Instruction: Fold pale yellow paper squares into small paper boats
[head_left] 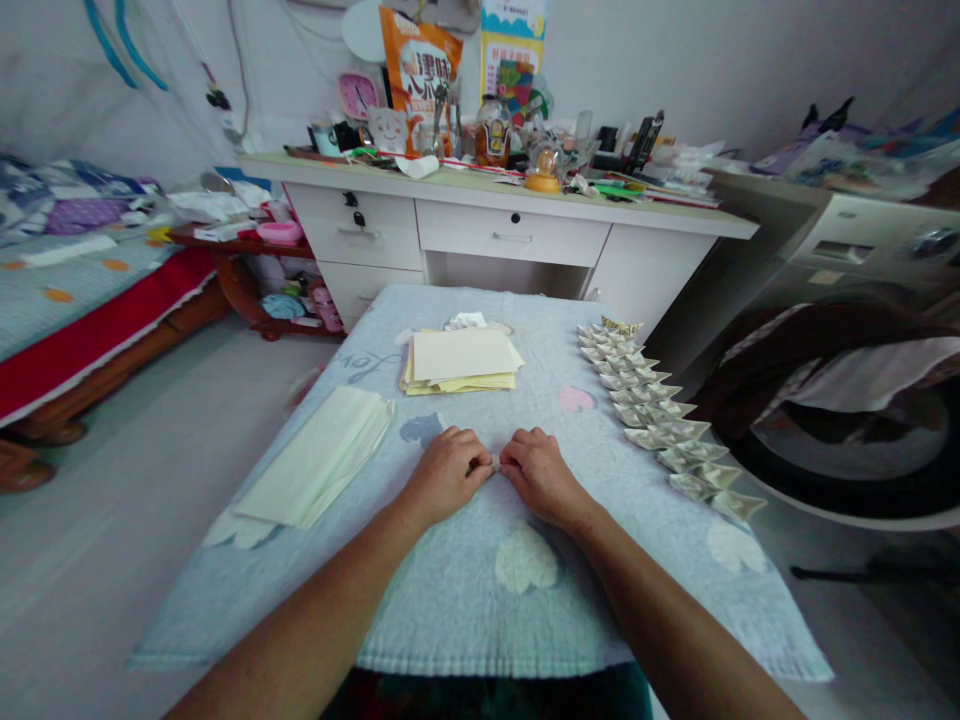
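My left hand [448, 478] and my right hand [541, 478] meet over the middle of the cloth-covered table [450, 610], fingers closed in a pinch. A small pale piece of folded paper [495, 464] shows between the fingertips; most of it is hidden by the hands. Beyond them lies a stack of cream and yellow paper sheets [466, 358]. Left of my left hand is a slanted pile of long pale paper strips [319, 455]. Along the right side, folded paper boats [660, 410] stand nested in a slanting row.
A crumpled white tissue [466, 320] sits behind the paper stack. Past the table stands a white desk [517, 235] crowded with jars, a snack bag and other items. A washing machine [862, 250] with clothes in its open door is at right, a bed [90, 300] at left.
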